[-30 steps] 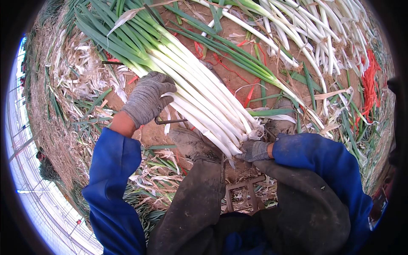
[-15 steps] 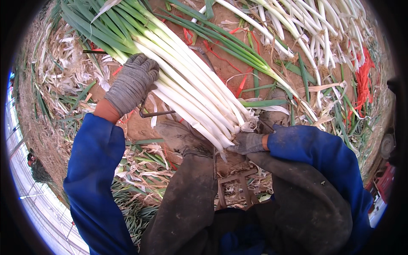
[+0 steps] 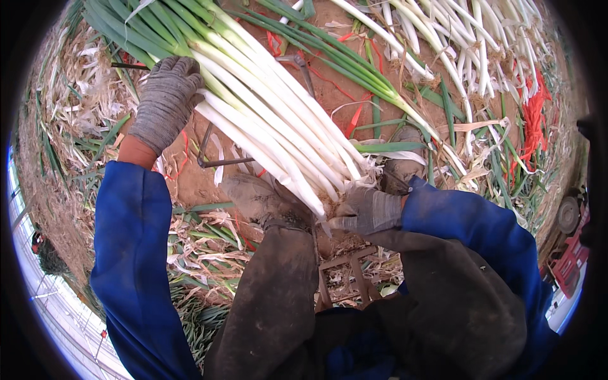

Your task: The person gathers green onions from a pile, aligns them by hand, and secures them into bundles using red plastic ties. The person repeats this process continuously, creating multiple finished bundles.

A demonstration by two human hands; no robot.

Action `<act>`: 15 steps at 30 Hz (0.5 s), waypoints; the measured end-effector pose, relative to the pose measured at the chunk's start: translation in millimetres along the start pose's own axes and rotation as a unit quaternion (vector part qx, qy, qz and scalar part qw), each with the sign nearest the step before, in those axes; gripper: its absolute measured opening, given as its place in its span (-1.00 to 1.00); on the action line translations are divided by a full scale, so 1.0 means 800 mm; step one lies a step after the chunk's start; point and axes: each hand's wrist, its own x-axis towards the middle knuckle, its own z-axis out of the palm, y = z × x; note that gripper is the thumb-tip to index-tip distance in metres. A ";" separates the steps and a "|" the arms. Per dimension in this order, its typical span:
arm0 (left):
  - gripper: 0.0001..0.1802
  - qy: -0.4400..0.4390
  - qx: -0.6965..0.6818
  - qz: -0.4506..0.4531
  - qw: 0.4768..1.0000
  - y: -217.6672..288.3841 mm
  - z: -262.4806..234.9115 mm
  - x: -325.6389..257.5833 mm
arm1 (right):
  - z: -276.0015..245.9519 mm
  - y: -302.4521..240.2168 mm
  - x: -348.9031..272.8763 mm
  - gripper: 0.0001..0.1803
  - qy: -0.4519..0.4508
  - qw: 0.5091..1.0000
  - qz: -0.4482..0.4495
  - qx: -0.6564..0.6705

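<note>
Since a moment ago, left hand (image 3: 166, 101) slid up the leek bundle (image 3: 266, 120), curled around it; right hand (image 3: 370, 210) seemingly pinches the root ends. Long, floppy, best supported at both ends.

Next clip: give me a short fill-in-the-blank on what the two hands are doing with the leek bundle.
1. The left hand wears a ____ knit glove.
2. It rests on the bundle of leeks near the ____ leaf end.
3. The right hand grips the bundle at its ____ stalk ends.
4. Both sleeves are ____.

Missing words: grey; green; white; blue
</note>
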 end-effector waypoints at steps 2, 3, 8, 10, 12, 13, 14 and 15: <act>-0.71 -0.020 -0.017 -0.003 1.000 0.004 0.001 0.003 | -0.012 -0.027 0.016 -0.55 -0.027 0.994 0.095 0.050; -0.71 -0.026 -0.023 -0.003 0.999 0.006 0.003 0.006 | -0.027 -0.043 0.025 -0.54 -0.026 0.993 0.105 0.050; -0.74 -0.015 -0.050 0.008 0.999 0.021 0.006 0.005 | -0.013 0.000 0.066 -0.62 -0.096 0.976 0.172 -0.092; -0.76 -0.025 -0.064 -0.011 0.998 0.023 0.006 0.008 | 0.016 0.017 0.061 -0.71 -0.035 0.984 0.139 -0.102; -0.77 -0.020 -0.091 -0.030 0.995 0.029 0.003 0.013 | -0.001 0.016 0.061 -0.69 -0.029 0.986 0.104 -0.124; -0.77 -0.025 -0.093 -0.044 0.994 0.031 0.003 0.014 | 0.004 0.026 0.061 -0.65 -0.036 0.986 0.145 -0.079; -0.75 -0.042 -0.096 -0.051 0.993 0.030 0.005 0.008 | -0.017 0.001 0.061 -0.60 -0.078 0.980 0.182 -0.015; -0.73 -0.030 -0.100 -0.059 0.993 0.031 0.007 0.005 | -0.030 -0.010 0.049 -0.61 -0.083 0.981 0.169 0.052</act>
